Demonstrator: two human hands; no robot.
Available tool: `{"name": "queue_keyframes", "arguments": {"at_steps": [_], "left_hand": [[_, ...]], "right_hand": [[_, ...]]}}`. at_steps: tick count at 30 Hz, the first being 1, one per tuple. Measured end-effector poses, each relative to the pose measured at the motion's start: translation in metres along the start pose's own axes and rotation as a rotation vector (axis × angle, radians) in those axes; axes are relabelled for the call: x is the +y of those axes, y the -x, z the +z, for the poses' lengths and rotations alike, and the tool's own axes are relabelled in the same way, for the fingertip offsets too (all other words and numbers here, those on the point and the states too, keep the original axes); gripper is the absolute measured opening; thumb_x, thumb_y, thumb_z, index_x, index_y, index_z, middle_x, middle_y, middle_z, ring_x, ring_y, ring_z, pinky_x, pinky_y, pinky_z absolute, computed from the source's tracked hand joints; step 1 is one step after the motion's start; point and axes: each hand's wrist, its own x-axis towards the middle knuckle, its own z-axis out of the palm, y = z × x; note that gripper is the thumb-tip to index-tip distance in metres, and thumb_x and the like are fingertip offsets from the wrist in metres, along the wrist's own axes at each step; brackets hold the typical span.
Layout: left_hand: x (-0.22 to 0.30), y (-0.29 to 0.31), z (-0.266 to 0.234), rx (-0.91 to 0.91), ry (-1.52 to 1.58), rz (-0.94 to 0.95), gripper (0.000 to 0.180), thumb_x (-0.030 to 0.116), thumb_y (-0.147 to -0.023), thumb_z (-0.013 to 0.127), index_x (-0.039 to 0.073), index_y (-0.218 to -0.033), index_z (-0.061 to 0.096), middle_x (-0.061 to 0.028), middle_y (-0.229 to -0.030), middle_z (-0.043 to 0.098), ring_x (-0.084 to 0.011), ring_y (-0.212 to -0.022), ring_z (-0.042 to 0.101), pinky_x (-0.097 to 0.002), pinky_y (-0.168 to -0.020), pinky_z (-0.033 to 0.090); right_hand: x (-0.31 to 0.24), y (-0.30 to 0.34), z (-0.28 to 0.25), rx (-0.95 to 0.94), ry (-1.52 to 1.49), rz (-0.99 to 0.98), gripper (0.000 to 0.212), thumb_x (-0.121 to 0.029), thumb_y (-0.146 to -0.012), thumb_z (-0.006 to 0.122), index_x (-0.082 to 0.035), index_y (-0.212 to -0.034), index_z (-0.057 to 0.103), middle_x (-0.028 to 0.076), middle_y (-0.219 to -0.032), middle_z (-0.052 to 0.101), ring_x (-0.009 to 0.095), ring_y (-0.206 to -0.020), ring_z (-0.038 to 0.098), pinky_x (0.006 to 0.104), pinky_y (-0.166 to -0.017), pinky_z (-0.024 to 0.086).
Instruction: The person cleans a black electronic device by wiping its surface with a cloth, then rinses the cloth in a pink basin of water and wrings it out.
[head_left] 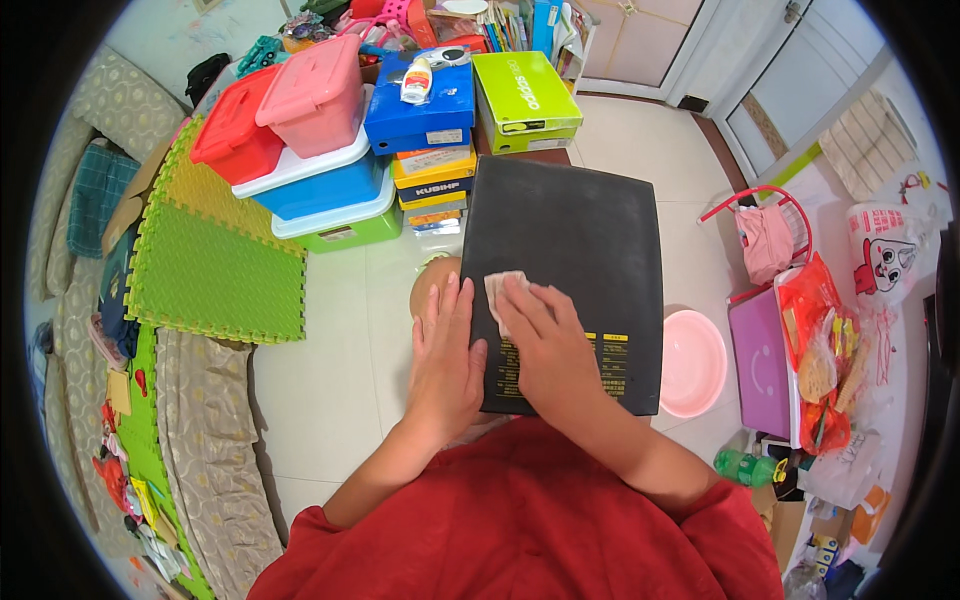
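A large black box [560, 240] with small yellow print near its front edge is right before me. My right hand [548, 345] lies on its top, fingers pressing a folded whitish cloth [503, 292] against the surface. Part of that cloth sticks out beyond the fingertips. Along the box's left edge rests my left hand [440, 355], its fingers stretched out and pointing away from me, with no object in it. Whatever holds the box up is hidden beneath it. Just right of the box a round pink basin [693, 362] stands on the floor.
Lidded storage bins [330, 185] are stacked at the far left, beside blue [420, 110] and lime-green [525, 95] shoe boxes. Green foam mats [215, 270] lie farther left. On the right are a purple bin [765, 360], a red-framed chair [765, 235] and a green bottle [745, 467].
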Motion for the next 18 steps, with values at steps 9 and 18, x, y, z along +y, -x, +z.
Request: {"name": "queue_keyframes", "arguments": {"at_steps": [9,18], "left_hand": [[0.003,0.001,0.001,0.007,-0.014,0.026,0.06,0.007,-0.099,0.045,0.004,-0.156,0.026,-0.0209,-0.163,0.019,-0.0412,-0.152,0.013,-0.0585,-0.118,0.013],[0.006,-0.003,-0.001,0.007,-0.028,-0.012,0.06,0.004,-0.098,0.045,0.003,-0.155,0.028,-0.0201,-0.163,0.021,-0.0398,-0.152,0.014,-0.0569,-0.119,0.012]], "right_hand": [[0.01,0.0,0.004,0.076,0.059,0.044,0.049,0.002,-0.075,0.062,0.002,-0.124,0.06,0.012,-0.135,0.057,0.033,-0.112,0.054,0.0401,-0.098,0.047],[-0.001,0.023,-0.008,0.062,0.053,0.073,0.052,0.004,-0.072,0.063,0.001,-0.124,0.062,0.009,-0.136,0.058,0.032,-0.108,0.055,0.0381,-0.092,0.049]]}}
